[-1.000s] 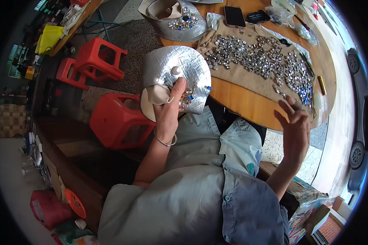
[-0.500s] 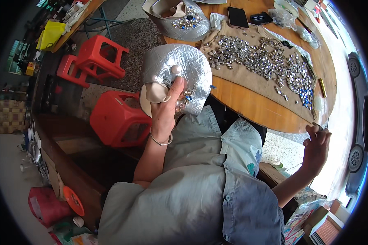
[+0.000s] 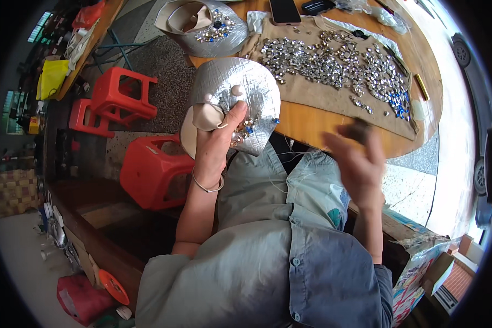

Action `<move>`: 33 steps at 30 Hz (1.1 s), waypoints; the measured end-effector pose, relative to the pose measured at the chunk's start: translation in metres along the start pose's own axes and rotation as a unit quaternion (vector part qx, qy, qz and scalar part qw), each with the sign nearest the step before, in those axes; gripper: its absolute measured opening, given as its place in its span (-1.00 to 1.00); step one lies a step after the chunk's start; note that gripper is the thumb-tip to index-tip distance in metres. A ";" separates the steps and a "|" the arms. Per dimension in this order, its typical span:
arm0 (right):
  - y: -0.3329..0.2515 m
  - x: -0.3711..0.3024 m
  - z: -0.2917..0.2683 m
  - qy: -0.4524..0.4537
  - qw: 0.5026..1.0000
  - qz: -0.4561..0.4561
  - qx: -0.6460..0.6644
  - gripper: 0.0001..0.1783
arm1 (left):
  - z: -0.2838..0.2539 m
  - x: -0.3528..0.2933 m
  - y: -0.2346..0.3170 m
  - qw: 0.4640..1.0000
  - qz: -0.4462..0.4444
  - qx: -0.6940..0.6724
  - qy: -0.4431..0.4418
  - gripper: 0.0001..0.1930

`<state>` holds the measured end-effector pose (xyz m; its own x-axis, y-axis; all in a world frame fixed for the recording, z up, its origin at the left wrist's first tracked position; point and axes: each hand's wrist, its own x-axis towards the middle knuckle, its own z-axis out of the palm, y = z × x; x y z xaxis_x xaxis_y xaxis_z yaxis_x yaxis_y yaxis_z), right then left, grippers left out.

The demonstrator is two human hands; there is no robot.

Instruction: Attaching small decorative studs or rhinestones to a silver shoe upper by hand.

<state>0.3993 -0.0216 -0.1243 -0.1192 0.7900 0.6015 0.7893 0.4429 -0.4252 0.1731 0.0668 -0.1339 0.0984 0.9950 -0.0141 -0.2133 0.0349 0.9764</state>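
Note:
My left hand (image 3: 214,148) grips a curved piece covered in silver foil (image 3: 251,79), its thumb pressed on the front. Two round pearls, one of them this pearl (image 3: 237,90), sit on the foil, with a cluster of clear, amber and blue gems (image 3: 245,132) beside the thumb. A cream fabric part (image 3: 208,117) shows at the piece's near left edge. Over my lap, close to the table edge, my right hand (image 3: 361,172) is smeared by motion. A dark blur lies at its fingertips; what it is cannot be made out. Thin pale thread (image 3: 273,180) hangs across the trousers.
Many clear gems (image 3: 311,63) and some blue ones (image 3: 400,105) lie on a brown cloth (image 3: 344,112) on the round wooden table (image 3: 311,112). Another silver piece (image 3: 232,44) and a phone (image 3: 285,12) are farther back. Red stools (image 3: 147,169) stand at left.
My right hand has swung in from the far right toward the silver piece and is now over my lap. The left hand keeps its hold. The whole view has shifted slightly.

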 end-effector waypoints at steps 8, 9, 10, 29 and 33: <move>0.044 0.033 0.049 -0.124 0.986 -0.097 0.047 -0.69 | 0.017 0.024 -0.012 0.998 -0.042 -0.018 -0.038 -0.63; 0.048 0.033 0.051 -0.128 0.983 -0.085 0.097 -0.75 | 0.016 0.028 -0.014 0.998 -0.045 -0.018 -0.041 -0.63; 0.048 0.035 0.054 -0.129 0.983 -0.083 0.098 -0.75 | 0.014 0.030 -0.016 0.998 -0.046 -0.024 -0.045 -0.63; -0.014 0.023 0.047 -0.081 0.922 0.248 0.287 -0.64 | 0.012 0.015 -0.026 0.999 -0.013 -0.037 -0.012 -0.53; -0.025 0.025 0.050 -0.161 0.917 0.258 0.257 -0.65 | 0.019 0.010 -0.020 0.999 0.049 0.014 -0.003 -0.57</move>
<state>0.3465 0.0087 -0.1328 -0.0462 0.9983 0.0343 0.4112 0.0503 -0.9101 0.1973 0.0739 -0.1499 0.0843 0.9929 0.0840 -0.1951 -0.0662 0.9785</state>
